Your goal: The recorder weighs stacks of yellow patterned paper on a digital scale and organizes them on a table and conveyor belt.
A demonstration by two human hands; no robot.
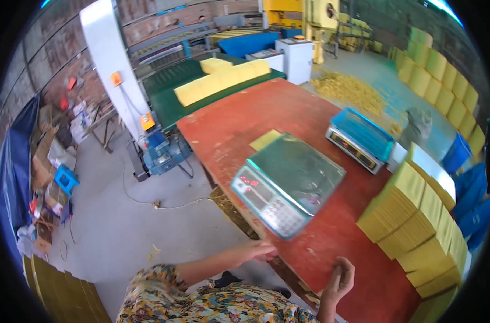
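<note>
My left hand (255, 250) hovers at the near edge of the red table (325, 264), just below a digital scale (269, 202) with a white keypad and a flat, glossy tray. Its fingers reach loosely to the right, slightly blurred, with nothing visible in them. Farther right, over the table's near part, my right hand (339, 280) is half curled, thumb and fingers apart, and empty. A small yellow sheet (265, 140) lies at the scale's far side. Tall stacks of yellow paper (417, 215) stand to the right of my right hand.
A second scale with a blue tray (363, 132) sits at the table's far right. Beyond the table, a green machine bed (172, 81) carries a long yellow paper stack (223, 81). A white post (113, 59) and a motor (164, 153) stand left. A cable (175, 206) crosses the floor.
</note>
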